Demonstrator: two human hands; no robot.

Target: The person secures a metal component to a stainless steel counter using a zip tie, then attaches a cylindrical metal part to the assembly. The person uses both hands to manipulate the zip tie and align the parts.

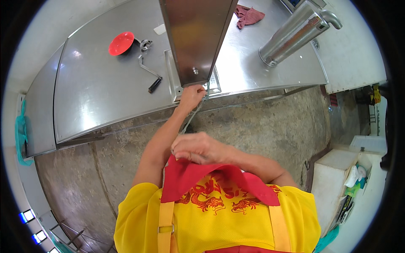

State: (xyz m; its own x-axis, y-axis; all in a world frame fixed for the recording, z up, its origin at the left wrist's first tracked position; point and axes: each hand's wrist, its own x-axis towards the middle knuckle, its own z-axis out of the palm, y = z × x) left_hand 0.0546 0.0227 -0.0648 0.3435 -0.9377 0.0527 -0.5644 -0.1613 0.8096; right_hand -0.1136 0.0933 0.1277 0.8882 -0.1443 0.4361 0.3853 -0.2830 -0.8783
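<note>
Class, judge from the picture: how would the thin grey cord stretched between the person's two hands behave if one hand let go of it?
The thin grey cord would probably go slack and droop, since it runs straight only between the left hand at the steel counter's edge and the right hand near the chest. It looks light and floppy, unlikely to hold any shape.

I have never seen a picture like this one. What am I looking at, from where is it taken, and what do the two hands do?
A camera on a person's head looks down, and its wide lens bends straight edges. You see the yellow shirt and red apron. The left hand grips a thin grey cord at the steel table's edge; the right hand holds its near end by the chest. On the table lie a red round bowl, a metal crank with black handle, a dark red cloth and a steel cylinder.
</note>
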